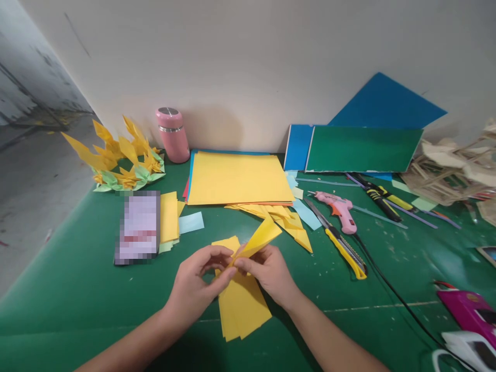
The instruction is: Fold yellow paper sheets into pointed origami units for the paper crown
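A yellow sheet of paper (260,238), partly folded to a narrow end, is held up between both hands. My left hand (199,276) pinches its lower tip between thumb and fingers. Around the right side of the same paper, my right hand (267,271) is closed, its thumb pressed on the fold. Below the hands lies a stack of yellow paper strips (244,310) on the green table. Just behind are several folded yellow paper pieces (296,227), pointed at one end. Some fingertips of the right hand are hidden behind the paper.
Large coloured sheets (240,178) lie at the back. On the right are a yellow utility knife (344,253), a pink glue gun (337,206) with a cord, and pliers (382,199). Left stand a paper crown (124,160), a pink flask (173,137) and a blurred-out flat object (138,227).
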Available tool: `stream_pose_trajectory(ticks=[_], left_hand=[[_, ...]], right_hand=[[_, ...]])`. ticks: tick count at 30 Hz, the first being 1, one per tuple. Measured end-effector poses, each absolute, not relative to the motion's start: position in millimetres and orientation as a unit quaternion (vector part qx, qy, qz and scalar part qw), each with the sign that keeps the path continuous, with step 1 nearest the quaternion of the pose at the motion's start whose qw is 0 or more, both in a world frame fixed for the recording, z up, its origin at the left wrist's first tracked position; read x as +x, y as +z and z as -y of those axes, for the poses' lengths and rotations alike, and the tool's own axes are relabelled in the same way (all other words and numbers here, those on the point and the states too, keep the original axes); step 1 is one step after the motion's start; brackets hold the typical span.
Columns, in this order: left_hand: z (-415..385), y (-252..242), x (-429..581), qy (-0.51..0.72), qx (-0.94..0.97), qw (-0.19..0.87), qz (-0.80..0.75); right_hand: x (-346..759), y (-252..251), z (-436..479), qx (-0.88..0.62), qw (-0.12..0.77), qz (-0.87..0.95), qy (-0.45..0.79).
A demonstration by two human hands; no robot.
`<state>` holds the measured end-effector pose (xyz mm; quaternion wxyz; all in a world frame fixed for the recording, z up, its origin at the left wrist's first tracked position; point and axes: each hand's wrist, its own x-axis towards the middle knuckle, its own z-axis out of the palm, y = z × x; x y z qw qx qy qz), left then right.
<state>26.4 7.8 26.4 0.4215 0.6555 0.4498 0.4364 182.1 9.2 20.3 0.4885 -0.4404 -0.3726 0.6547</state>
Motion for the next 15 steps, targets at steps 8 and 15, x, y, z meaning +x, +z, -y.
stream_pose_trajectory(ticks=[8, 15], left_hand=[[-5.1, 27.9, 26.3, 0.433, 0.681, 0.373, -0.458], [-6.6, 23.7, 27.0, 0.446, 0.643, 0.399, -0.478]], right_hand=[[182.5, 16.3, -9.0, -0.457, 0.5, 0.379, 0.63], [181.9, 21.0, -8.9, -0.452, 0.507, 0.377, 0.631]])
